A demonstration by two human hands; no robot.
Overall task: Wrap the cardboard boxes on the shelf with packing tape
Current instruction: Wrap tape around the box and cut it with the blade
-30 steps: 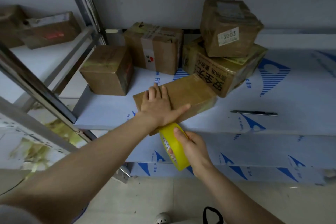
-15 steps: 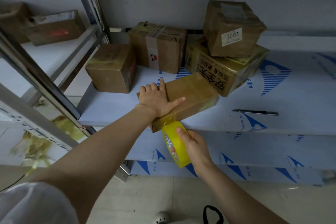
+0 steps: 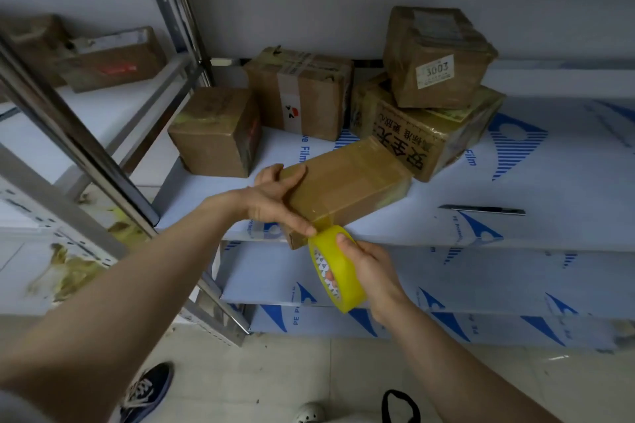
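Note:
A long flat cardboard box (image 3: 347, 185), glossy with tape, lies at the front edge of the white shelf (image 3: 515, 189), its near end overhanging. My left hand (image 3: 278, 197) grips that near end, fingers curled over the top and thumb down at the front corner by the tape. My right hand (image 3: 369, 273) holds a yellow tape roll (image 3: 335, 268) just below the box's near end. A short strip of tape runs from the roll up to the box.
Several taped boxes stand behind: one at left (image 3: 214, 130), one at the back (image 3: 302, 93), a printed one (image 3: 422, 134) with a labelled box (image 3: 436, 57) on top. A utility knife (image 3: 481, 209) lies to the right. Metal uprights (image 3: 79, 148) rise at left.
My left hand went from lying flat on the box top to gripping its near end. The right hand and roll stayed below the box's near end.

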